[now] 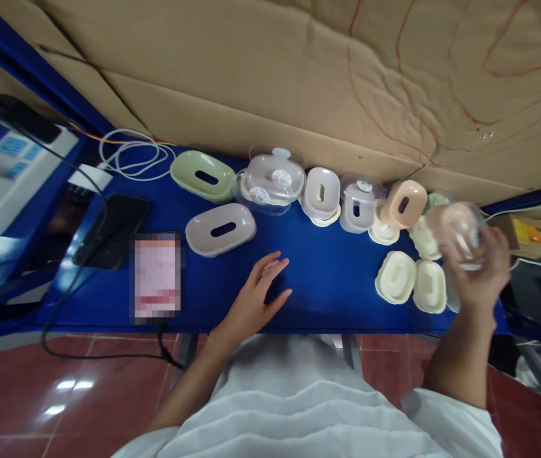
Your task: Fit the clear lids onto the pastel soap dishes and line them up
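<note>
Blue table (330,280) below, the peach container (456,226) shines.

Held pink container (454,224) blurred; device screen (157,272) pixelated; sticker print (258,195) too small to read.

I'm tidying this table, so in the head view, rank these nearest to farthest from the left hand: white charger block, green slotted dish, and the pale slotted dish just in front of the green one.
1. Pale slotted dish: just beyond the left hand, to its left.
2. Green slotted dish: behind the pale one.
3. White charger block: far left.
</note>
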`<action>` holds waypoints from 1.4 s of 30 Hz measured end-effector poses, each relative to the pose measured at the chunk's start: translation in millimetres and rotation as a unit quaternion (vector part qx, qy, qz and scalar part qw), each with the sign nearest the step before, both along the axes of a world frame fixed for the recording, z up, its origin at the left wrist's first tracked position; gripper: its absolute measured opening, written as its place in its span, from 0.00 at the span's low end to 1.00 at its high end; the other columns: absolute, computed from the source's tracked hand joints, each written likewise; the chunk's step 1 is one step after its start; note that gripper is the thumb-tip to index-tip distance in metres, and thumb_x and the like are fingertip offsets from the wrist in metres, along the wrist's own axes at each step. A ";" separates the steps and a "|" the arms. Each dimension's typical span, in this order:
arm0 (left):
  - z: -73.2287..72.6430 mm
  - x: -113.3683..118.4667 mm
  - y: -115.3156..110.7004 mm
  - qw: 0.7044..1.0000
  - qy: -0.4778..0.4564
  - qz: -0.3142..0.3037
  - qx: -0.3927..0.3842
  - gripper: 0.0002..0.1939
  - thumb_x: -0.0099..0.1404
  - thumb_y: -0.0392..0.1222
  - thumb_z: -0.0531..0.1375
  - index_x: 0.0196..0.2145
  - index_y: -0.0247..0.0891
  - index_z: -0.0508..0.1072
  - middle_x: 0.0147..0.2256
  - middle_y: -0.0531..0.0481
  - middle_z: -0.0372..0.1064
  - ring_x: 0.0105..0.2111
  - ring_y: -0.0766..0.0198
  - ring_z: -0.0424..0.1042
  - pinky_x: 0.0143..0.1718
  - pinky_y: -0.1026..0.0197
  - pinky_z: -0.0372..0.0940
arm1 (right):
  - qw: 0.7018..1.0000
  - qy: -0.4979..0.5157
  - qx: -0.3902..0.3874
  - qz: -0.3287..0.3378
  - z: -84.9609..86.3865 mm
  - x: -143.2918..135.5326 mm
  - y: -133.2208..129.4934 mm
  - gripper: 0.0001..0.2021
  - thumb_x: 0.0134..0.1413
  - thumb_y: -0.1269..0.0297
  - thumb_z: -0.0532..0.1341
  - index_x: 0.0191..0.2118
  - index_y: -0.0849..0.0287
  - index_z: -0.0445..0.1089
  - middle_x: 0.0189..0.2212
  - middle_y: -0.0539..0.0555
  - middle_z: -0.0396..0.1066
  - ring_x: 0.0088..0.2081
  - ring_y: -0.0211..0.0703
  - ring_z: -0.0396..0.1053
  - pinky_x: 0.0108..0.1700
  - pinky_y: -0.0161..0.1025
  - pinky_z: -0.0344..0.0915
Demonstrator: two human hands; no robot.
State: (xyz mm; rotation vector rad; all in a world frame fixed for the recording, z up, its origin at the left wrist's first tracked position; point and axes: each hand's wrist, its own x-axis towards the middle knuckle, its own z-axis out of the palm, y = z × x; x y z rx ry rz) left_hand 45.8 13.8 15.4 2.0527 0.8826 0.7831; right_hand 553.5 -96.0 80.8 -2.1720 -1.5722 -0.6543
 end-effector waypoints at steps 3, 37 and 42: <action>-2.1 0.5 0.1 1.000 0.012 -0.010 0.000 0.28 0.76 0.40 0.61 0.70 0.48 0.62 0.69 0.38 0.59 0.65 0.51 0.70 0.66 0.43 0.70 | 0.980 0.015 -0.021 -0.198 -4.4 102.2 -21.4 0.43 0.52 0.40 0.72 0.62 0.71 0.68 0.58 0.82 0.69 0.64 0.72 0.67 0.57 0.60 0.66; 5.9 -9.1 13.7 0.918 0.202 0.305 0.153 0.31 0.72 0.42 0.64 0.70 0.44 0.64 0.68 0.31 0.63 0.70 0.27 0.58 0.65 0.14 0.43 | 0.985 0.018 -0.165 0.056 -35.8 -126.0 -43.9 0.20 0.70 0.50 0.61 0.56 0.59 0.76 0.47 0.63 0.80 0.47 0.56 0.76 0.50 0.48 0.68; 5.2 -5.7 13.7 0.942 0.187 0.190 0.205 0.16 0.74 0.34 0.62 0.57 0.44 0.76 0.50 0.43 0.79 0.52 0.49 0.78 0.68 0.32 0.55 | 0.967 0.091 -0.163 0.171 -43.1 -191.3 -32.4 0.13 0.73 0.63 0.62 0.58 0.53 0.74 0.52 0.56 0.80 0.52 0.50 0.77 0.62 0.52 0.59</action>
